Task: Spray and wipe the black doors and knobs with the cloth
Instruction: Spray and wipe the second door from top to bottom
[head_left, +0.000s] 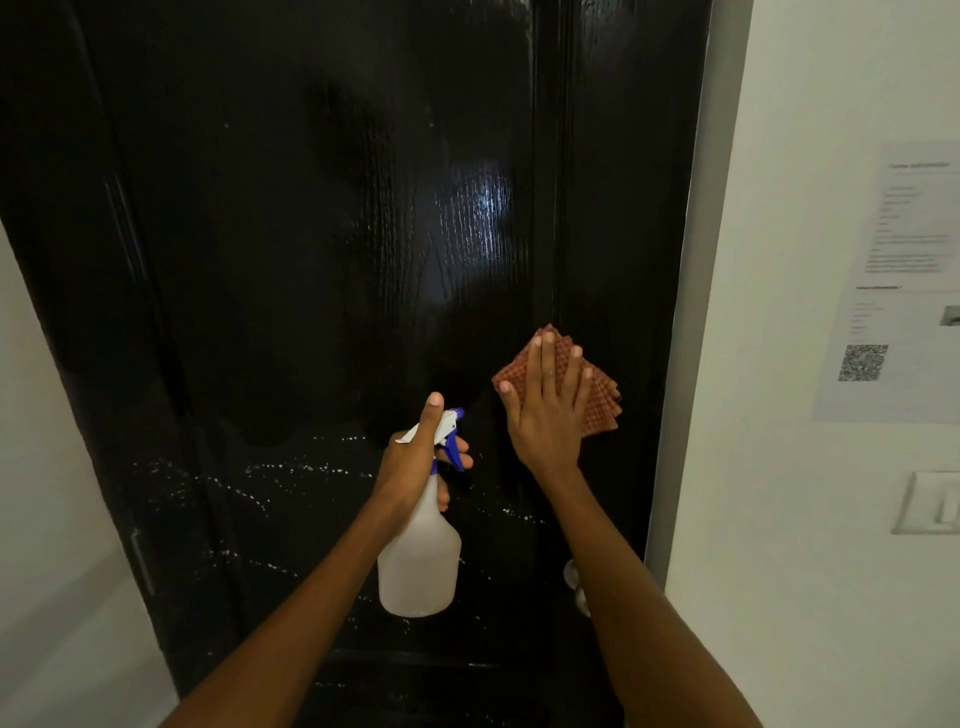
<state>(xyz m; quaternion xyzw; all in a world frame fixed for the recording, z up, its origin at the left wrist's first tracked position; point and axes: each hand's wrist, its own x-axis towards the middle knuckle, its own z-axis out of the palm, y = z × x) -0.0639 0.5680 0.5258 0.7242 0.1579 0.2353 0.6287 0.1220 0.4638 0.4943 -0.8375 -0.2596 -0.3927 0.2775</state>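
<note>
A glossy black door (322, 260) fills most of the view, with white spray droplets across its lower half. My left hand (415, 457) grips the neck of a translucent spray bottle (420, 566) with a blue and white trigger head, held upright just in front of the door. My right hand (545, 410) lies flat with fingers spread, pressing a folded reddish-brown cloth (597, 405) against the door's right side. A silver knob (574, 574) shows partly behind my right forearm, low on the door's right edge.
A grey door frame (696, 291) runs down the right of the door. On the white wall to the right hang a printed paper notice with a QR code (893, 280) and a light switch (935, 501). A pale wall (47, 467) lies to the left.
</note>
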